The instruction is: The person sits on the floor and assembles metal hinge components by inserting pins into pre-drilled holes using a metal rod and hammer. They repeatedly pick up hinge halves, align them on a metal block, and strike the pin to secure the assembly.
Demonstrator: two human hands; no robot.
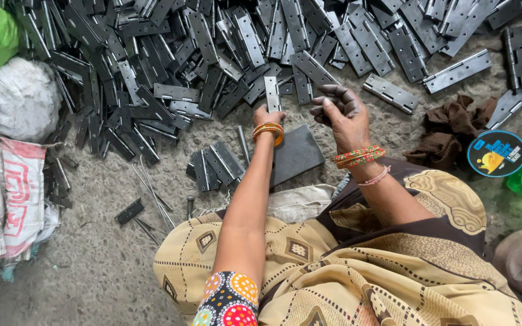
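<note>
Patterned cloth (pixel 357 271) covered my lap; my left hand (pixel 268 116) gripped a grey metal hinge (pixel 272 93) upright beside the hinge pile (pixel 212 54), while my right hand (pixel 341 111) curled loosely, holding nothing I could see.

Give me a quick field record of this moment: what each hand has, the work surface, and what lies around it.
left hand: grips an upright flat grey metal hinge leaf
right hand: raised with fingers curled; whether it holds anything cannot be told
work surface: dark square slab on the rough concrete floor, below both hands
behind: large pile of grey metal hinges
left of slab: small stack of hinges
floor: thin metal pins
right: crumpled brown cloth
far left: white woven sacks
</note>
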